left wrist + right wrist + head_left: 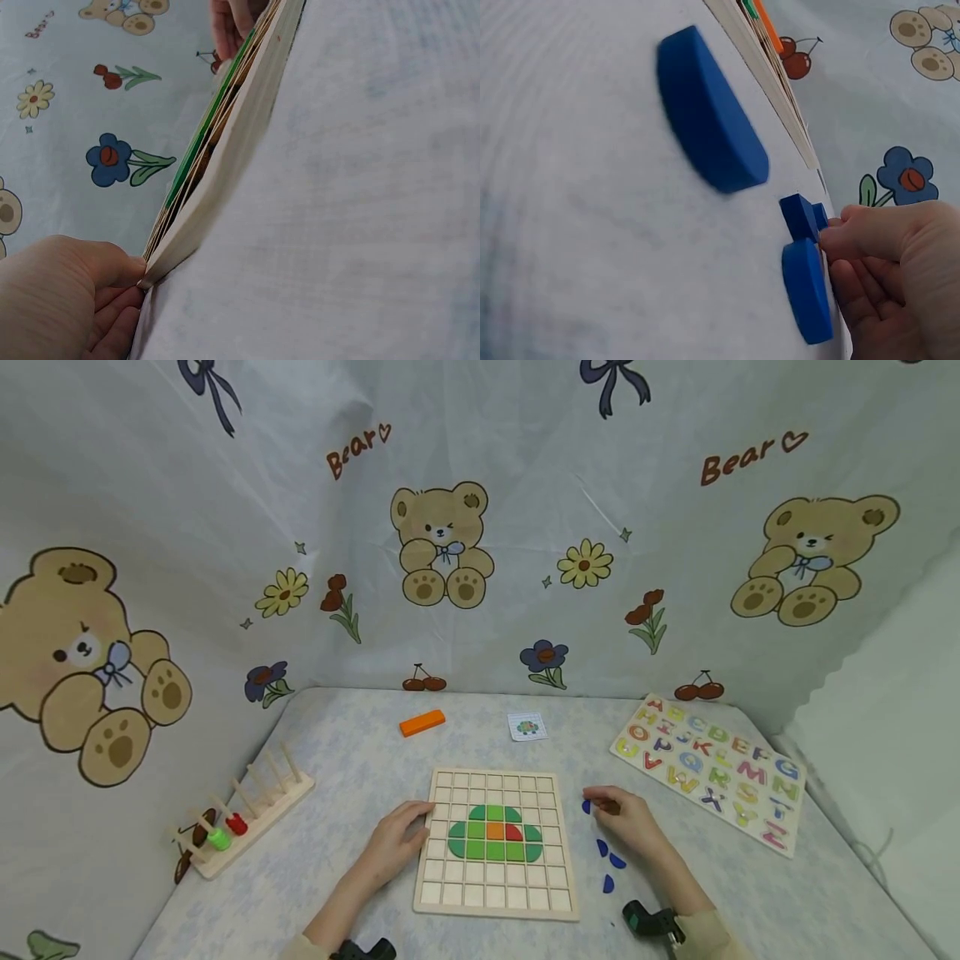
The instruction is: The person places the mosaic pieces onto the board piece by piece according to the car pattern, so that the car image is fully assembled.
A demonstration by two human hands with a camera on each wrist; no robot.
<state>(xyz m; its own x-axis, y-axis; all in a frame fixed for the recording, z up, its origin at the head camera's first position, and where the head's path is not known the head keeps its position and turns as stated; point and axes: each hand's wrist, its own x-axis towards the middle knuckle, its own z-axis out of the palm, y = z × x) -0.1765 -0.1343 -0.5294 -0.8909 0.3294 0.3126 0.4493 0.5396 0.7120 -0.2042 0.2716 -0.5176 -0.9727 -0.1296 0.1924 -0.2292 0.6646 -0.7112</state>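
A square wooden grid board [495, 913] lies in the middle of the table. In its cells sits a rounded pattern of green pieces [495, 851], with an orange square [495, 831] and a red piece [513, 832]. My left hand [393, 843] holds the board's left edge; the left wrist view shows the thumb on the edge and curled fingers beside it. To the board's right, my right hand [628, 820] pinches a blue half-round piece [587, 807] at its fingertips. Nearer me lie three more blue half-round pieces [608, 884], large in the right wrist view [712, 120].
Behind the board are an orange block [422, 723] and a small picture card [528, 727]. A wooden peg rack [258, 827] with green and red beads stands at left. An alphabet board [708, 768] lies at right. A bear-printed cloth [510, 643] hangs behind.
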